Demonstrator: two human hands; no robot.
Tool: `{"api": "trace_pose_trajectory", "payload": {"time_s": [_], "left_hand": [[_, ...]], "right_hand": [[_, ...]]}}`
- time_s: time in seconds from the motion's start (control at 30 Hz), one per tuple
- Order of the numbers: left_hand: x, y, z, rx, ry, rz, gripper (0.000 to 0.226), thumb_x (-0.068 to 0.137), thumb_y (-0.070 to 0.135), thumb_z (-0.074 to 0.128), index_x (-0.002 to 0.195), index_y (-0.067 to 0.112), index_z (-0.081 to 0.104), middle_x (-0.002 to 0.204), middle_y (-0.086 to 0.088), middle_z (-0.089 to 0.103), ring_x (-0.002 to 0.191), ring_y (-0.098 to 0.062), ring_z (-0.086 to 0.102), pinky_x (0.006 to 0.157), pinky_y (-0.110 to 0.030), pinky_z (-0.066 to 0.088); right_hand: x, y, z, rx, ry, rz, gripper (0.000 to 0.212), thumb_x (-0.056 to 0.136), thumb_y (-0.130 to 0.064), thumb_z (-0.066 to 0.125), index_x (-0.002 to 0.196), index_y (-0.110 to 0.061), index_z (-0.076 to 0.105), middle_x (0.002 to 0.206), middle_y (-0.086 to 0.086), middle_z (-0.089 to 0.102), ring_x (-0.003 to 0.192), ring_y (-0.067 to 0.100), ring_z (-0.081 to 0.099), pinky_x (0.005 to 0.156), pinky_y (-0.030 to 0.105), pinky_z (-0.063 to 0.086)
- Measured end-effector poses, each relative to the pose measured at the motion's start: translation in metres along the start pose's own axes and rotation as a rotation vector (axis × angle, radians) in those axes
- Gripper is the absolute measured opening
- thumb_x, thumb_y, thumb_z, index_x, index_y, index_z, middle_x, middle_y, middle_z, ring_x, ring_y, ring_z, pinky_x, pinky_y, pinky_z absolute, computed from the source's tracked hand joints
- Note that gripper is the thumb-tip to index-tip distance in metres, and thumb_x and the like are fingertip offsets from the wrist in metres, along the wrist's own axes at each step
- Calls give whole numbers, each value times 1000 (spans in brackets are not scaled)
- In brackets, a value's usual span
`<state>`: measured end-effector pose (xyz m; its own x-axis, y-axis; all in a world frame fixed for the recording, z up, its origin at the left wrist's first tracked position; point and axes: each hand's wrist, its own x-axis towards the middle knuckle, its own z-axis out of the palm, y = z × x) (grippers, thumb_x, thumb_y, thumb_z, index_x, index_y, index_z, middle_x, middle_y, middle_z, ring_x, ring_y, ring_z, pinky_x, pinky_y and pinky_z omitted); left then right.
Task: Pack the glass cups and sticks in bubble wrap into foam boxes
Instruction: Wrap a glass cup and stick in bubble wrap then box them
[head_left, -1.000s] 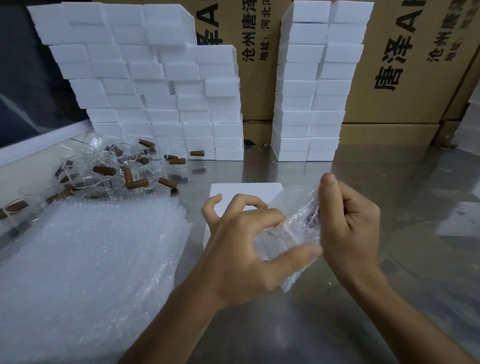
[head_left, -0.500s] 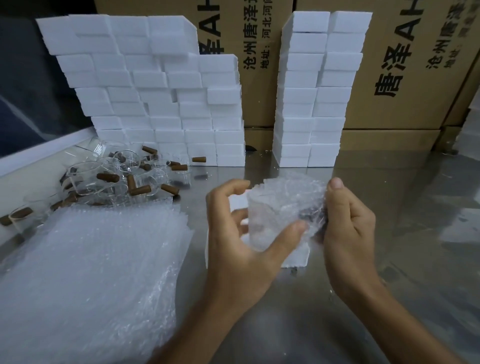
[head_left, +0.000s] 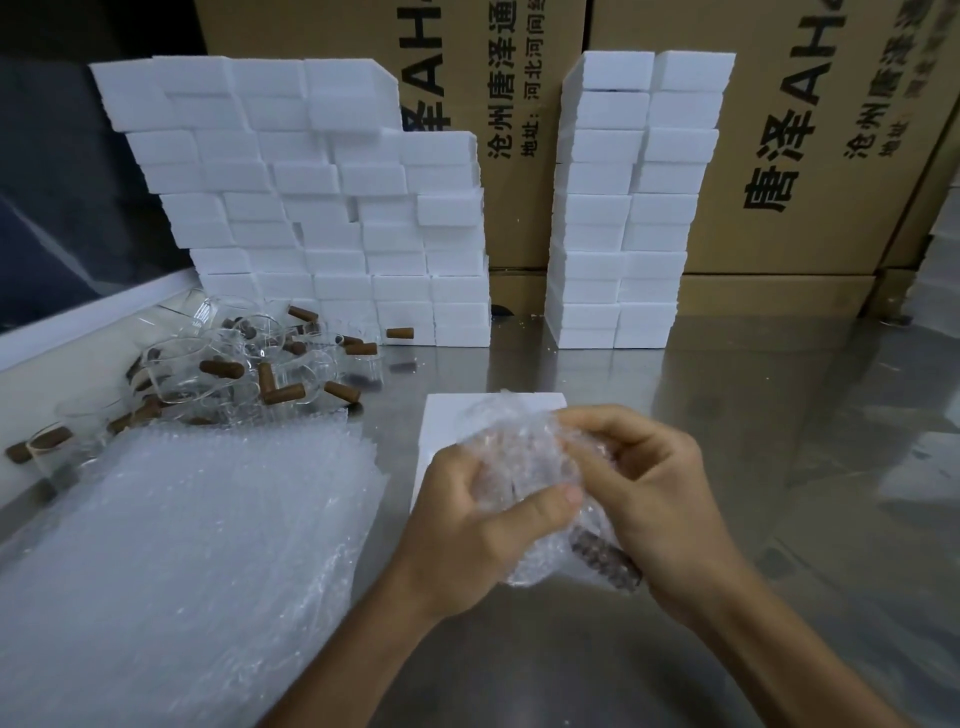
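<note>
1. Both hands have closed in since half a second ago: the bubble-wrapped bundle (head_left: 524, 467), then held up between spread fingers, is now bunched tightly between the palms, lower and nearer the table's near edge.
2. Left hand (head_left: 467, 525) is curled around the bundle's left side, thumb pressed across the wrap in a firm grasp.
3. Right hand (head_left: 649, 499) clasps the bundle from the right, fingers bent over its top and pinching the wrap.
4. A dark brown stick (head_left: 602, 558) shows through the wrap at the bundle's lower end, under the right palm; the glass inside is too blurred by the wrap to make out.
5. Just behind the hands a single white foam box (head_left: 447, 415) lies flat on the steel table (head_left: 779, 415), partly covered by the bundle.
6. A thick stack of bubble-wrap sheets (head_left: 171, 545) fills the near left corner of the table.
7. Behind that stack, toward the left edge, loose glass cups (head_left: 182, 374) lie mixed with brown sticks (head_left: 283, 393).
8. Along the far edge stand two piles of foam boxes: a wide stepped wall (head_left: 311, 208) on the left and a narrow double column (head_left: 634, 208) to its right, well apart from each other.
9. Printed cardboard cartons (head_left: 805, 156) rise behind the piles.
</note>
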<state>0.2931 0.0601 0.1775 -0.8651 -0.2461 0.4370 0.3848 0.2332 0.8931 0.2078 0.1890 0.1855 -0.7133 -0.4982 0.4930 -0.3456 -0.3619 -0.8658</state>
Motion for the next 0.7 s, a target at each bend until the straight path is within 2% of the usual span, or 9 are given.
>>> {"api": "trace_pose_trajectory", "payload": {"time_s": [0.07,0.13,0.23,0.3,0.43,0.5,0.57,0.6,0.7], "left_hand": [[0,-2,-3,48,-42,-10,27,80,16,72,105,10,71,101,-9,74,100,-26,70,88,-47,56],[0,-4,-7,104,-57,-20,29,79,23,74,104,10,69,99,-7,73,98,-25,69,86,-51,56],[-1,-3,-9,159,-38,-19,48,72,46,78,100,13,59,87,-6,64,86,-25,65,76,-43,55],[0,-1,-8,133,-1,-35,65,62,62,80,101,19,52,80,-5,58,77,-22,59,70,-39,52],[3,2,-10,41,77,-87,77,49,79,77,97,25,50,64,-1,58,62,-15,53,55,-30,45],[3,3,-13,49,43,-96,76,51,72,80,100,23,49,63,-1,63,58,-13,54,52,-24,45],[3,2,-13,73,2,-101,70,52,67,82,98,27,50,67,-7,66,60,-16,58,53,-29,48],[3,2,-12,84,-14,-100,69,50,70,82,96,29,51,69,-9,67,61,-18,59,54,-32,49],[3,3,-10,98,-45,-96,73,47,75,81,96,29,50,70,-13,66,60,-20,58,53,-36,48]], "right_hand": [[-1,3,0,-161,-64,-134,25,82,8,72,84,-17,76,89,-1,77,86,13,73,78,23,57],[-1,5,-2,-267,-115,-213,31,77,10,66,76,-20,77,88,-4,75,88,13,71,79,27,57],[-2,3,-3,-358,-230,-267,33,71,11,57,78,-15,76,81,-7,72,81,11,70,73,26,54],[-4,1,-3,-377,-332,-244,30,77,9,50,77,-11,73,82,-7,70,78,10,68,71,22,50],[-10,-9,4,-339,-497,-207,21,89,-17,43,80,-26,60,72,-17,52,60,1,51,61,9,36],[-11,-12,7,-367,-545,-224,15,86,-21,47,84,-25,61,74,-16,56,64,7,54,58,16,39],[-11,-13,10,-404,-566,-226,11,82,-22,52,87,-22,63,78,-6,61,68,19,58,59,37,44],[-11,-13,11,-407,-564,-219,9,81,-22,55,85,-22,62,78,-5,61,67,21,58,59,43,44],[-10,-12,13,-402,-562,-230,12,77,-15,58,76,-27,59,70,-11,57,61,18,54,53,39,43]]}}
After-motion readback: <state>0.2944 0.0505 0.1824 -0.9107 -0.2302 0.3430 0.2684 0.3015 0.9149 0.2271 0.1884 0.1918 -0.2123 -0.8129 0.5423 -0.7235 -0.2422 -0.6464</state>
